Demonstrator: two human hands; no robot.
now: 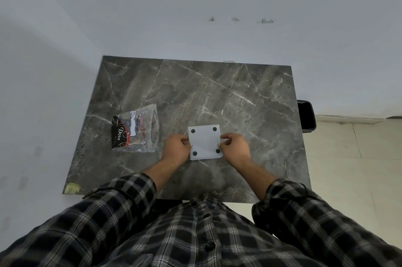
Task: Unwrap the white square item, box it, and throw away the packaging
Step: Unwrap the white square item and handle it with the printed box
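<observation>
A white square item (205, 141) with a black round pad at each corner lies on the grey marble table (239, 97), near the front middle. My left hand (176, 147) grips its left edge and my right hand (235, 146) pinches its right edge. Whether a clear film covers the item cannot be made out. To the left lies a clear plastic bag (136, 130) with a white label and a black "Dove" package inside.
A black bin (306, 117) stands on the floor beside the table's right edge. A patch of yellowish tape (72, 188) marks the table's front left corner. White walls close in at the back and left; pale floor tiles lie to the right.
</observation>
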